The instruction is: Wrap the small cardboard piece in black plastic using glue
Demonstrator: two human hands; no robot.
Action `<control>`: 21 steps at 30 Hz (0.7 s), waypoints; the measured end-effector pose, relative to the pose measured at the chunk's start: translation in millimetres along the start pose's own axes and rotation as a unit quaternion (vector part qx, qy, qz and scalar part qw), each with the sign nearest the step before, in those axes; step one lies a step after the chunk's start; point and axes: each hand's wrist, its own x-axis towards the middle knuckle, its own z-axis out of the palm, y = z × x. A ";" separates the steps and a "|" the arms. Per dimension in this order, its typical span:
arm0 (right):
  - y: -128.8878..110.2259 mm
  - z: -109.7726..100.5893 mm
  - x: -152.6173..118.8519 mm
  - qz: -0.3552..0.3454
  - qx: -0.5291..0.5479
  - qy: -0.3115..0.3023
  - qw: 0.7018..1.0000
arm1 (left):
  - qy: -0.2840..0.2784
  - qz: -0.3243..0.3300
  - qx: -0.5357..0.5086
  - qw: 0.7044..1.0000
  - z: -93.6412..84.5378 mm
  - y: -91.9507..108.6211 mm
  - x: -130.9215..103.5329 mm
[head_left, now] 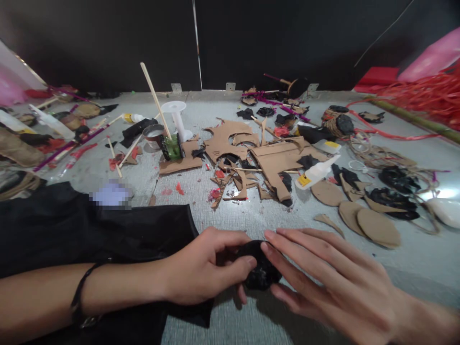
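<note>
My left hand (212,268) is closed around a small rounded bundle (259,275) covered in shiny black plastic, with the thumb pressed on its near face. Stretched fingers of my right hand (334,273) lie against the bundle's top and right side, touching it rather than wrapping round it. What is inside the black covering is hidden. Under my left forearm a black plastic sheet (143,230) spreads over the left side of the grey surface. Several round cardboard discs (379,227) lie beyond my right hand.
Torn cardboard (230,134) and scraps cover the middle. A white glue bottle (318,172) lies right of them. A green-and-black roll (173,147) holds an upright stick (154,98) beside a white spool (178,120). Red plastic strips (427,96) pile at far right. A black wall (269,43) stands behind.
</note>
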 end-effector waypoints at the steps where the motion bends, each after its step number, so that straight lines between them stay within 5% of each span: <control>1: 0.1 -0.6 0.9 -0.001 0.000 0.000 1.000 | 0.000 0.001 -0.002 1.000 0.1 -0.5 0.0; 21: -1.7 -1.1 1.6 -0.008 -0.003 -0.014 1.000 | 0.003 -0.013 -0.030 0.999 1.5 1.5 -0.2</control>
